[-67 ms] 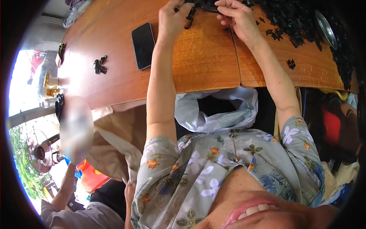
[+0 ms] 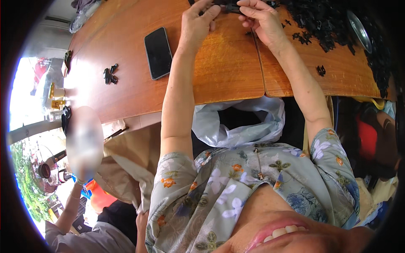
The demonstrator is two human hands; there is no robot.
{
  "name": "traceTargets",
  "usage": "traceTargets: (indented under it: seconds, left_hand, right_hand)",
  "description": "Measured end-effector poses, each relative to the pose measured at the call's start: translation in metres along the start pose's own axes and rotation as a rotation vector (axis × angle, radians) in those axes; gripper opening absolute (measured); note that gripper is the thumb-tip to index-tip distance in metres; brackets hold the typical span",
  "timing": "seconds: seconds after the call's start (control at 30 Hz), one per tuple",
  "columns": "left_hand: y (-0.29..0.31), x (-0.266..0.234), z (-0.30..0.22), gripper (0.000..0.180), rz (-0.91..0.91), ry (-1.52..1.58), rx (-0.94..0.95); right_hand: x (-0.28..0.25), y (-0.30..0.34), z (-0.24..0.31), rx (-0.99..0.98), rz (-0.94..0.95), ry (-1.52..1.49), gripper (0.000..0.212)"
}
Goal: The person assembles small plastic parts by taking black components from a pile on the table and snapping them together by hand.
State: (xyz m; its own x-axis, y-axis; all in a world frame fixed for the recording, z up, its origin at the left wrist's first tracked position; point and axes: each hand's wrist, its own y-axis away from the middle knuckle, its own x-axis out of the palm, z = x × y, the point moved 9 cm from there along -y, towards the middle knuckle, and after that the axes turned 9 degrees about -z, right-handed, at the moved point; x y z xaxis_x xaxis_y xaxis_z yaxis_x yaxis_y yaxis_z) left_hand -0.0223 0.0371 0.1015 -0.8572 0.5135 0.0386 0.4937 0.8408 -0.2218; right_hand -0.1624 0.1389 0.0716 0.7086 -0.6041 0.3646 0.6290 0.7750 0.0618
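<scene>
Left hand: your left hand (image 2: 198, 21) is reaching to about 12 o'clock on the surface (image 2: 211, 76), fingers curling onto the left end of a small black part (image 2: 228, 7).
Right hand: your right hand (image 2: 261, 19) is meeting it from about 1 o'clock, fingertips pinching the right end of the same part.
Hands together: both are closing on that one piece, nearly touching each other; how firmly each is gripping, you cannot tell at this size.
Part in hand: it is sitting between your fingertips, just above the far edge of the surface, its long axis running left to right, from one hand to the other.
Nearer hand: neither is clearly nearer; the part is bridging the two.
Supply: the heap of black parts (image 2: 329, 21) is lying at 1 to 2 o'clock, just beyond your right hand, so that hand is closer to it.
Strays: a lone black piece (image 2: 321, 70) is resting at 2 o'clock, another pair (image 2: 110, 74) at 10 o'clock.
Phone: a dark phone (image 2: 158, 52) is lying flat at 11 o'clock, left of your left forearm.
Bag: a pale plastic bag (image 2: 240, 122) is gaping open under the near edge.
</scene>
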Motion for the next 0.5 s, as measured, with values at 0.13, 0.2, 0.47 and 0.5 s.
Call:
traceTargets:
  seconds: [0.13,0.2,0.47,0.5]
  left_hand:
    - [0.004,0.013,0.020,0.050,0.160,0.042,-0.070]
    - [0.005,0.005,0.010,0.030,0.045,0.087,0.069]
    - [0.007,0.004,0.010,0.031,-0.005,0.090,0.013]
    - [0.008,0.004,0.007,0.030,-0.025,-0.036,0.050]
  right_hand:
    - [0.004,0.002,0.003,-0.004,0.035,-0.101,0.011]
    - [0.002,0.001,0.002,0.000,0.034,-0.101,0.011]
    - [-0.004,-0.003,0.004,-0.033,0.025,-0.144,0.011]
    - [-0.004,-0.004,0.005,-0.041,0.023,-0.144,0.010]
